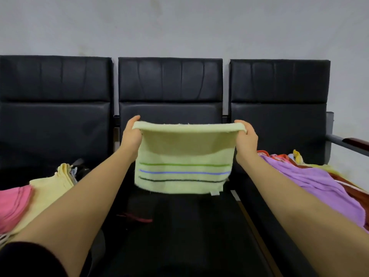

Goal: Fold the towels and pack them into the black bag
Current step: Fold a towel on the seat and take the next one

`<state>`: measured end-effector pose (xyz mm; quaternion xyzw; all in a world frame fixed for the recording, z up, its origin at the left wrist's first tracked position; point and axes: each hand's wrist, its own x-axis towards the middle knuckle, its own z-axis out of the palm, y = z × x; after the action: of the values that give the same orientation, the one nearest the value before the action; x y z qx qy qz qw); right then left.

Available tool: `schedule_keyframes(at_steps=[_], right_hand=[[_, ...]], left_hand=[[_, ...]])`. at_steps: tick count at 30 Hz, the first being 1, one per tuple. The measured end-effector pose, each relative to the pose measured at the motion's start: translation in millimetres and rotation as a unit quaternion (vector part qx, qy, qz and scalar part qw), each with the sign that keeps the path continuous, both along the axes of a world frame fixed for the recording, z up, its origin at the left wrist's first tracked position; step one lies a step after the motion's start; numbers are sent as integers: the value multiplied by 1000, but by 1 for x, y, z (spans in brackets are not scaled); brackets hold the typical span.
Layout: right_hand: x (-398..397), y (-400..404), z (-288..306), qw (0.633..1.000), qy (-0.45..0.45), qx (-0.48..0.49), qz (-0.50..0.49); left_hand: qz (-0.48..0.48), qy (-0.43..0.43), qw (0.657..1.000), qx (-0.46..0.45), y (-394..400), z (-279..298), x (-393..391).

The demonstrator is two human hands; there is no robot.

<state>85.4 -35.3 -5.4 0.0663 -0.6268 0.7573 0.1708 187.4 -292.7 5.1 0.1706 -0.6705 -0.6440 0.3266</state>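
A pale green towel (183, 156) with green, blue and black stripes hangs doubled over in the air above the middle black seat (179, 226). My left hand (130, 134) grips its top left corner. My right hand (246, 138) grips its top right corner. On the left seat lie folded towels, a pale yellow one (50, 188) and a pink one (14, 204). A dark shape behind the yellow towel (81, 168) may be the black bag; I cannot tell. Unfolded towels are heaped on the right seat, with a purple one (311, 182) on top.
Three black padded seats stand in a row against a grey wall (179, 25). A metal armrest with a dark wooden top (351, 143) sticks out at the far right. A thin pink strand (139, 217) lies on the middle seat.
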Motion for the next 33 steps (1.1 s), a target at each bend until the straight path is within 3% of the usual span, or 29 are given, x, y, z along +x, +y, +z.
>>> schedule_keyframes(at_steps=[6, 13, 20, 24, 27, 33], right_hand=[[8, -1, -15, 1000, -1, -13, -11], [9, 24, -103, 982, -117, 144, -43], [68, 43, -100, 948, -148, 229, -162], [80, 45, -105, 937, -144, 280, -152], [76, 45, -113, 927, -165, 314, -120], [46, 32, -144, 927, -184, 324, -46]], left_hand=[[53, 65, 996, -17, 19, -25, 7], [111, -123, 983, -79, 39, -101, 38], [184, -232, 947, -125, 51, -133, 68], [202, -259, 933, -147, 53, -144, 75], [182, -304, 904, -238, 48, -159, 71], [111, -438, 810, -374, 34, -187, 55]])
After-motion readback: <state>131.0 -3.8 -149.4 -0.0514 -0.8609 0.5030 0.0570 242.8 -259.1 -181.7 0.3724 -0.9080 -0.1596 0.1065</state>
